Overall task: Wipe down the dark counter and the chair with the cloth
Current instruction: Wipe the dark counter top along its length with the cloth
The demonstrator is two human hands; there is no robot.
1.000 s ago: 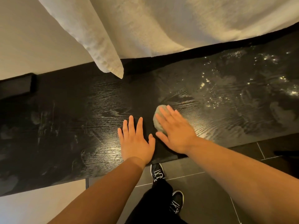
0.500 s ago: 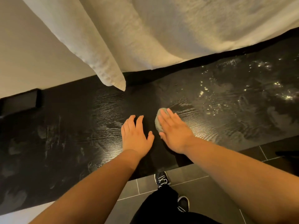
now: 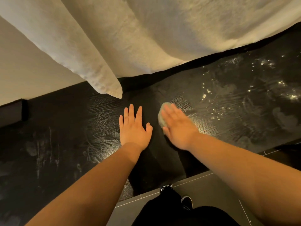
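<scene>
My right grip [image 3: 177, 126] lies flat with fingers straight, pressing the small grey cloth [image 3: 161, 116] onto the dark worktop [image 3: 65, 136]; nothing is clenched round it. My left grip [image 3: 133, 128] rests released and flat just beside it. As I judge it, the cloth could slip out from under a palm-only press. The white towel [image 3: 105, 82] hangs low near both grips and might get brushed. The droplets [image 3: 210, 97] to the right could smear into streaks.
</scene>
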